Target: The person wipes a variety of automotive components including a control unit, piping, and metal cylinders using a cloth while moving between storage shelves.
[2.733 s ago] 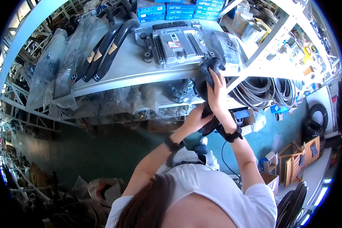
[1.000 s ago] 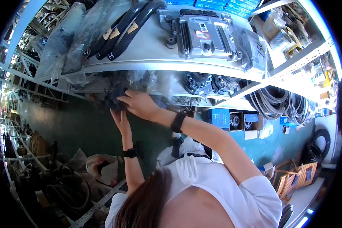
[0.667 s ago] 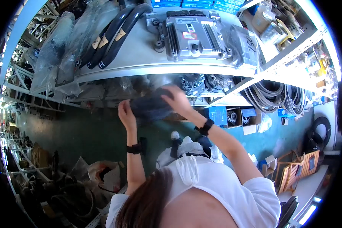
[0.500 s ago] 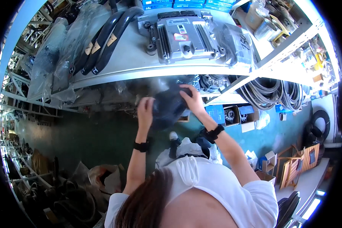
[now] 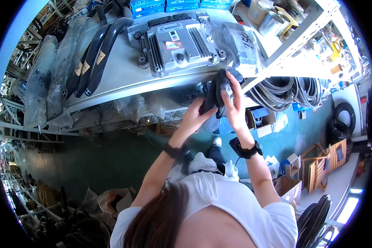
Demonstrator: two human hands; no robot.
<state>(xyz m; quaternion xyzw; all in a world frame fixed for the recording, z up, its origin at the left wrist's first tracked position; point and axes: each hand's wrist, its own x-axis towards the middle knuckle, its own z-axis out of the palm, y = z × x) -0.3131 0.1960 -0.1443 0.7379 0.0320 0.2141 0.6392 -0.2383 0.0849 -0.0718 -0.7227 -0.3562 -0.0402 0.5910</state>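
A dark grey, soft-looking cloth (image 5: 212,96) is bunched between my two hands, in front of the shelf edge. My left hand (image 5: 194,117) grips its lower left side, thumb across the front. On its right side, the fingers of my right hand (image 5: 234,103) curl round it, reaching up toward the top. Just beyond lies a silver finned control unit (image 5: 185,46) with black connectors and mounts, flat on the white shelf (image 5: 124,84). To its right is a clear plastic bag (image 5: 242,49) with handwriting on it.
Black curved hoses (image 5: 105,53) and plastic-wrapped parts (image 5: 49,70) lie on the shelf at left; blue boxes (image 5: 182,7) stand behind. Coiled hoses (image 5: 277,95) hang at right above open cartons (image 5: 260,122). A folded wooden chair (image 5: 324,167) and tyres (image 5: 344,118) are farther right.
Both hands have moved right with the cloth, which was spread wider and blurred and is now bunched more tightly. The view has shifted, so the shelf items appear farther left.
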